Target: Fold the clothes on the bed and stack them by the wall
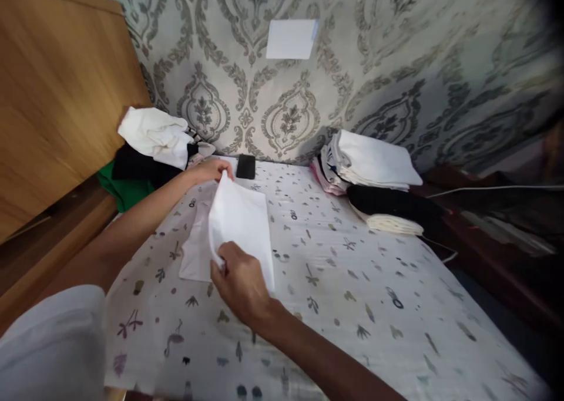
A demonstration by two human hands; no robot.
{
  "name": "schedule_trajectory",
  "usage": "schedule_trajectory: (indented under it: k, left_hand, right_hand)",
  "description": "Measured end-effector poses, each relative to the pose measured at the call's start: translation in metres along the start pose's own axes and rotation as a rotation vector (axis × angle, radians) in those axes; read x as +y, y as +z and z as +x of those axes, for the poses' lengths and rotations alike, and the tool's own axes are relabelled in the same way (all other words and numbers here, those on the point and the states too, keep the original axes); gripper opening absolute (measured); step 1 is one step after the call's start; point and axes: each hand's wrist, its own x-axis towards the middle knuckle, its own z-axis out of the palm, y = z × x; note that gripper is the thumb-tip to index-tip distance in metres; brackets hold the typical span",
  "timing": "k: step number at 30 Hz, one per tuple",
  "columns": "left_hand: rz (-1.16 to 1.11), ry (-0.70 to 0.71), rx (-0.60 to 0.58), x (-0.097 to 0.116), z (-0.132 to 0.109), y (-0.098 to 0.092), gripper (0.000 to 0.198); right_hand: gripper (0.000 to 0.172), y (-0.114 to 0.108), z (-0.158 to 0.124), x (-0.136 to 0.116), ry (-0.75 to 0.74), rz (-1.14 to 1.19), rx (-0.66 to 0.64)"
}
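A white cloth garment (244,216) lies partly folded on the patterned sheet (335,307), its left edge lifted. My left hand (212,170) pinches the far corner of that edge. Closer to me, my right hand (240,277) grips the near part of the same edge, fingers curled round the fabric. A flat single layer of the garment spreads to the left beneath the raised fold. What kind of garment it is, I cannot make out.
Crumpled white, black and green clothes (154,134) lie at the back left beside a wooden cabinet (66,90). A dark phone-like slab (245,167) rests near the wall. Folded clothes (374,160) are stacked at the back right, with a white cable (493,188) beyond.
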Motion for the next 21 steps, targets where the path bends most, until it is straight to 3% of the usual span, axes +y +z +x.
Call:
schedule_trajectory:
  k: [4, 8, 14, 17, 19, 21]
  left_hand:
    - [0.083, -0.065, 0.092, -0.052, -0.026, -0.003, 0.017]
    - [0.083, -0.058, 0.148, -0.068, -0.027, 0.0, 0.021]
    - [0.215, -0.038, 0.185, -0.067, -0.031, -0.006, 0.02]
    - [0.32, -0.02, 0.262, -0.059, -0.042, -0.007, 0.025]
    - [0.414, 0.039, 0.321, -0.046, -0.05, 0.002, 0.033]
    - [0.481, 0.16, 0.284, -0.03, -0.058, 0.02, 0.037]
  right_hand:
    - [0.008, 0.038, 0.005, -0.002, -0.088, -0.234, -0.252]
    - [0.006, 0.045, 0.008, -0.007, -0.094, -0.269, -0.28]
    - [0.008, 0.054, 0.017, -0.026, -0.089, -0.251, -0.347]
    - [0.007, 0.048, 0.019, -0.03, -0.127, -0.192, -0.384]
    - [0.015, 0.037, 0.02, -0.026, -0.146, -0.134, -0.348]
    - [0.018, 0.026, 0.021, -0.016, -0.168, -0.118, -0.304]
